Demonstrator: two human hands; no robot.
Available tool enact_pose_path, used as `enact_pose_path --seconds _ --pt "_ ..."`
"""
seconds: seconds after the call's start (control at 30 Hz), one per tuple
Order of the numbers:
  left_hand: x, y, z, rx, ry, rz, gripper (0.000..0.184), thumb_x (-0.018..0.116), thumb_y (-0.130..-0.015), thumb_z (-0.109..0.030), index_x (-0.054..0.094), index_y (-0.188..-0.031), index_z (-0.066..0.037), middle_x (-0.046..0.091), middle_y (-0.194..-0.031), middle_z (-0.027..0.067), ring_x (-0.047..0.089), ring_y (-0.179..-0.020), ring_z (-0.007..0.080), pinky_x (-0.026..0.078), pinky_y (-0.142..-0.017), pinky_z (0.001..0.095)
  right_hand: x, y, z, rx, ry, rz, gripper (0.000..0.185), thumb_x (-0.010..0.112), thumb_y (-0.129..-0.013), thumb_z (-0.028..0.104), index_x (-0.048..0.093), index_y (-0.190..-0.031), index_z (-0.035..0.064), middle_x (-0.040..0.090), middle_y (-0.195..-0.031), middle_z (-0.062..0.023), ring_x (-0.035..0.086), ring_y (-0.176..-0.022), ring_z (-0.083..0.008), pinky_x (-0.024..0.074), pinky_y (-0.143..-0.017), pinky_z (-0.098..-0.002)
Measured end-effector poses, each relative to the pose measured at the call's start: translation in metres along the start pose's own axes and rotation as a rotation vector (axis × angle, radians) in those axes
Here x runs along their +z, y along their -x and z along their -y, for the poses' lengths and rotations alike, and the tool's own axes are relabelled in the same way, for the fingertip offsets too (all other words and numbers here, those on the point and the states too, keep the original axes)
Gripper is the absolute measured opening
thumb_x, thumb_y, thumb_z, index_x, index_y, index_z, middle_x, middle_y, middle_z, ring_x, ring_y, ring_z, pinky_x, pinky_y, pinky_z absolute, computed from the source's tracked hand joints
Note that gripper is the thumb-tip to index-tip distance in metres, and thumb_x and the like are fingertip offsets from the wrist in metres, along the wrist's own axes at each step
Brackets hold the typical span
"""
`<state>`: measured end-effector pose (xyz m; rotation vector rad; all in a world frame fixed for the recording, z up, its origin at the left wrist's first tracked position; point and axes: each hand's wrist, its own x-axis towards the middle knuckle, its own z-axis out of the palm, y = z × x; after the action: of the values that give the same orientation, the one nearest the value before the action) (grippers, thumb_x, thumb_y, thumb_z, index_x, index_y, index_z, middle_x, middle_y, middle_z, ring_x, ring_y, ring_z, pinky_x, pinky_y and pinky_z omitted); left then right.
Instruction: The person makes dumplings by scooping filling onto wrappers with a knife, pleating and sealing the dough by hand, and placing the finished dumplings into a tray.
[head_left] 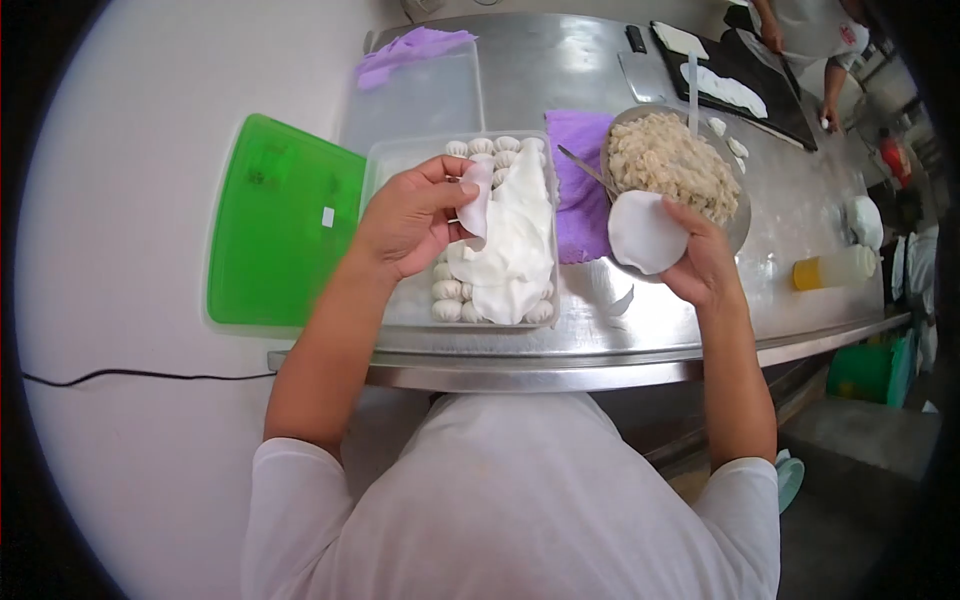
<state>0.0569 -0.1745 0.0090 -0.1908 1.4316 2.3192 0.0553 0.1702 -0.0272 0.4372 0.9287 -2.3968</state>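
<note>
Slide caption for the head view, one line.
Left hand holds a curved wrapper over dumplings; right hand holds a round wrapper near the pale filling.

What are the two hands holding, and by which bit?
The left hand holds a curved white sheet by its left edge; the right hand holds a round white disc by its right edge, as seen in the picture.

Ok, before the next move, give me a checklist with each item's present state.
1. Right hand holding a round wrapper: ok, visible face bare.
2. Left hand gripping a curved wrapper: ok.
3. Filling within reach: ok, seemingly; it sits just beyond the right hand.
4. Metal utensil clear of the round wrapper: cannot tell; one end is hidden.
5. Dumplings fully covered by the white sheet: not ok; several show at its edges.
</note>
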Motion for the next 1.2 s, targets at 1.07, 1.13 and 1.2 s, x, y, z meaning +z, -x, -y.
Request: enact_pose_path --seconds 1.07,1.13,1.2 --pt "0.178 -0.177 0.114 0.414 -1.81 0.667 0.04 0.053 -0.083 -0.003 0.069 -0.119 -0.007 0.062 -0.112 0.0223 0.063 -0.107 0.0402 0.05 -0.093 0.0479 -0.094 0.111 0.009 -0.311 -0.214 -0.294 0.037 0.05 -0.102 0.019 0.05 -0.127 -0.0089 0.063 -0.125 -0.025 0.064 -0.115 -0.0365 0.0511 -0.102 -0.0516" --pt "0.183 -0.17 0.094 0.317 -1.855 0.724 0.039 0.055 -0.083 -0.001 0.07 -0.118 -0.007 0.061 -0.114 0.0217 0.063 -0.106 0.0399 0.05 -0.094 0.0468 -0.094 0.112 0.009 -0.315 -0.201 -0.33 0.036 0.05 -0.102 0.019 0.05 -0.126 -0.0081 0.063 -0.124 -0.0251 0.065 -0.114 -0.0367 0.0521 -0.101 -0.052" --pt "0.18 -0.172 0.103 0.372 -1.81 0.633 0.039 0.056 -0.082 0.0 0.07 -0.118 -0.007 0.061 -0.113 0.0214 0.063 -0.106 0.04 0.05 -0.093 0.0465 -0.092 0.109 0.012 -0.313 -0.225 -0.316 0.037 0.051 -0.102 0.02 0.048 -0.127 -0.0074 0.063 -0.123 -0.0251 0.065 -0.113 -0.0374 0.0537 -0.098 -0.053"
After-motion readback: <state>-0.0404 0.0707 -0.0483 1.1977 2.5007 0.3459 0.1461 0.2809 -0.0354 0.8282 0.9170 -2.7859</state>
